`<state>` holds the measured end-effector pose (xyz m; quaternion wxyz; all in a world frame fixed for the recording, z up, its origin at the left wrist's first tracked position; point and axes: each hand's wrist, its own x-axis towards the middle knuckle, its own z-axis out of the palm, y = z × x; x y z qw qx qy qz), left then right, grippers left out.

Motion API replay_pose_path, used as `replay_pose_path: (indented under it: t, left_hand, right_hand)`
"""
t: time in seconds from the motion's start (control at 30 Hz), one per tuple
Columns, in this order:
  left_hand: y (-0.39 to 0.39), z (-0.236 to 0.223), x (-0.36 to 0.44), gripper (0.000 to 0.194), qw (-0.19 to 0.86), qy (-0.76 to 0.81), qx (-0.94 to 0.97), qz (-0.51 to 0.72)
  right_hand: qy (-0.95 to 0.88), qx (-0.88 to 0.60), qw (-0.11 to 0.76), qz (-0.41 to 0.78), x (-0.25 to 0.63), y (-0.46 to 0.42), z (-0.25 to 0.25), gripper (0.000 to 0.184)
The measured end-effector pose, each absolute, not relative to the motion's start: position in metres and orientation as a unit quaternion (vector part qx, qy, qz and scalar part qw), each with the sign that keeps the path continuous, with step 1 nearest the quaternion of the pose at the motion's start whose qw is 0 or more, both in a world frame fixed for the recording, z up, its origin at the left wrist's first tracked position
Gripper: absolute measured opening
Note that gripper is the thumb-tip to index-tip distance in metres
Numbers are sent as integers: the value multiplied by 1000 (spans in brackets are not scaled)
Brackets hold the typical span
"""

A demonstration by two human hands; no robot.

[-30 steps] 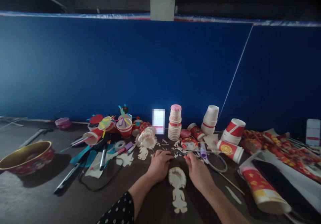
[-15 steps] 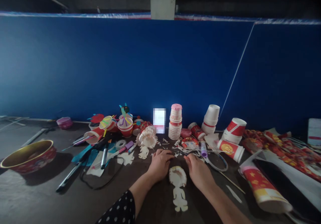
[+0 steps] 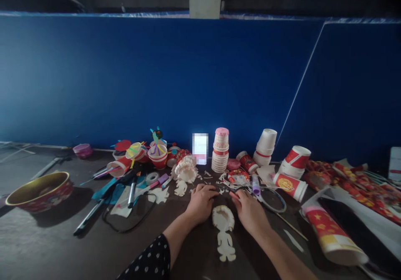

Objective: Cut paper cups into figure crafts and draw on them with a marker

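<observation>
A white paper doll cutout [image 3: 226,243] with a ruffled ring-shaped head lies flat on the dark table between my forearms. My left hand [image 3: 202,202] rests palm down just beyond its head on the left, fingers stretched toward the right and nothing visible in them. On the other side, my right hand [image 3: 250,210] is curled low over the table. A small orange-red piece [image 3: 233,194] shows at its fingertips; its kind is hard to make out. Small white paper scraps [image 3: 222,190] lie just past both hands. A similar ruffled paper doll [image 3: 185,173] leans beyond my left hand.
A stack of paper cups [image 3: 220,152] stands at the back, a lit screen [image 3: 200,148] beside it. Leftward are a red-gold bowl [image 3: 46,198], a glue gun [image 3: 131,192] and decorated cups [image 3: 157,156]. Rightward lie a red cup [image 3: 332,234], a dark phone [image 3: 354,230] and a stick [image 3: 293,227].
The camera view has tilted and shifted slightly. Both hands and the paper doll keep nearly the same places on the table.
</observation>
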<state>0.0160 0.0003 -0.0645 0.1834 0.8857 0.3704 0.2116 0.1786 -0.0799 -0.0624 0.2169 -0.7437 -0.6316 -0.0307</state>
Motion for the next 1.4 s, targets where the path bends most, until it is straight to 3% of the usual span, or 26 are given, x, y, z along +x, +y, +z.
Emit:
replay_pose_path:
  t: [0.1, 0.63, 0.97, 1.4]
  left_hand:
    - [0, -64, 16, 34, 184, 378, 884, 206]
    - [0, -64, 16, 34, 188, 375, 883, 210]
    - [0, -63, 16, 35, 191, 377, 881, 216]
    - [1, -65, 16, 35, 189, 367, 885, 217]
  right_hand:
    - [-634, -741, 218, -39, 178, -80, -62, 17]
    - [-628, -750, 204, -29, 178, -81, -61, 6]
    - [-635, -743, 207, -34, 177, -81, -59, 18]
    - [-644, -733, 211, -52, 182, -80, -67, 10]
